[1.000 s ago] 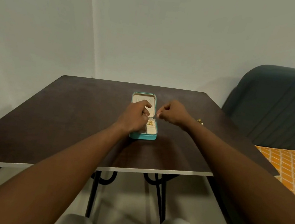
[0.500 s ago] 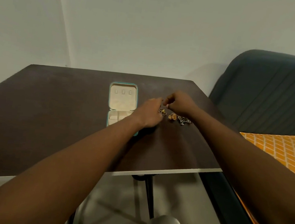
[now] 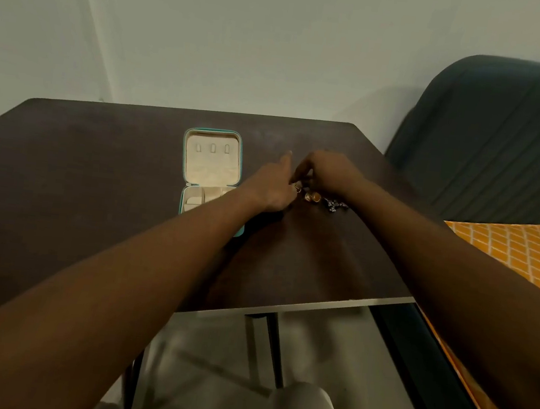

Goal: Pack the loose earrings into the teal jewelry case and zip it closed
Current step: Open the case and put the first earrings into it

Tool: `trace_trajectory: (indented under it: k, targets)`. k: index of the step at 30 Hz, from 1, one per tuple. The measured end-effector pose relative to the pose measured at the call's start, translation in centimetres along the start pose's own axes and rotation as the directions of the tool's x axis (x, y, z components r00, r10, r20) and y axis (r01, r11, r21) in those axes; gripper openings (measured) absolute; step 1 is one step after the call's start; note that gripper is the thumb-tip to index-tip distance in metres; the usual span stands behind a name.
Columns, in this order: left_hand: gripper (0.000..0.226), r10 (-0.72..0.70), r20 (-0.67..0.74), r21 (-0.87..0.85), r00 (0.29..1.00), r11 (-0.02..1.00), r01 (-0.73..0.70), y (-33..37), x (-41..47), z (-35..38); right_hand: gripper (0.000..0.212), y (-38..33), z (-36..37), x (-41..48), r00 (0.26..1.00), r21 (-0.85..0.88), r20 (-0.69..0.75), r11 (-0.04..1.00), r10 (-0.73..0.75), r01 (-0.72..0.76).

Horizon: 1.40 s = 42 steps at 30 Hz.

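Observation:
The teal jewelry case (image 3: 214, 137) lies open on the dark table (image 3: 81, 166), showing its cream lining; my left forearm covers its near right part. To its right lie loose earrings: a gold one (image 3: 312, 196) and a dark beaded one (image 3: 333, 206). My left hand (image 3: 272, 186) and my right hand (image 3: 327, 174) meet over another gold earring (image 3: 297, 187). Fingertips of both hands pinch it just above the tabletop. One finger of my left hand sticks out forward.
A dark teal sofa back (image 3: 505, 137) and an orange patterned cushion (image 3: 525, 253) stand close to the table's right side. The table's pale front edge (image 3: 334, 304) runs below my arms. A grey wall stands behind.
Both hands left the case and moved right to the loose earrings. Since half a second ago they stay on the same gold earring, and the view has shifted slightly.

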State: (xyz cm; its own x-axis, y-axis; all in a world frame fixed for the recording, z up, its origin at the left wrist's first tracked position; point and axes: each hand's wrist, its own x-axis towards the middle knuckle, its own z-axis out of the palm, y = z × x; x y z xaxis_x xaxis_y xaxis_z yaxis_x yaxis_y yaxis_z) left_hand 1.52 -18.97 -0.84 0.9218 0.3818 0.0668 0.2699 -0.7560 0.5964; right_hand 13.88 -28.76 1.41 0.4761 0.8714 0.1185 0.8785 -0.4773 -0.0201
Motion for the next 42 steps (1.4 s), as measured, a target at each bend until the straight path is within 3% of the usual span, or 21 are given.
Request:
trace_trajectory:
  k: [8, 20, 26, 30, 36, 42]
  targets:
    - [0.078, -0.003, -0.004, -0.017, 1.0, 1.0, 0.003, 0.6, -0.3, -0.6, 0.024, -0.5, -0.2, -0.1, 1.0, 0.027, 0.006, 1.0, -0.016, 0.016]
    - [0.062, -0.088, -0.133, -0.2, 0.987, 0.978, 0.06, 1.4, -3.2, -4.3, 0.015, -1.8, -2.2, -1.1, 0.998, 0.355, -0.022, 0.933, -0.055, 0.059]
    - [0.061, -0.128, -0.156, -0.23, 0.979, 0.969, 0.09, 0.9, -7.3, -5.8, 0.006, -4.8, -3.5, -2.9, 0.993, 0.421, -0.041, 0.899, -0.113, 0.119]
    - [0.058, -0.179, -0.173, -0.279, 0.968, 0.952, 0.127, 0.1, -9.8, -6.5, 0.013, -6.9, -4.2, -4.1, 0.989, 0.467, -0.044, 0.872, -0.143, 0.147]
    - [0.079, -0.264, -0.17, -0.391, 0.949, 0.902, 0.181, -1.6, -12.4, -7.0, 0.016, -10.1, -3.8, -5.2, 0.989, 0.5, 0.043, 0.86, -0.144, 0.104]
    - [0.066, -0.272, -0.177, -0.321, 0.946, 0.925, 0.206, -1.9, -14.0, -7.2, 0.012, -12.2, -3.1, -5.3, 0.979, 0.527, 0.128, 0.847, -0.159, 0.068]
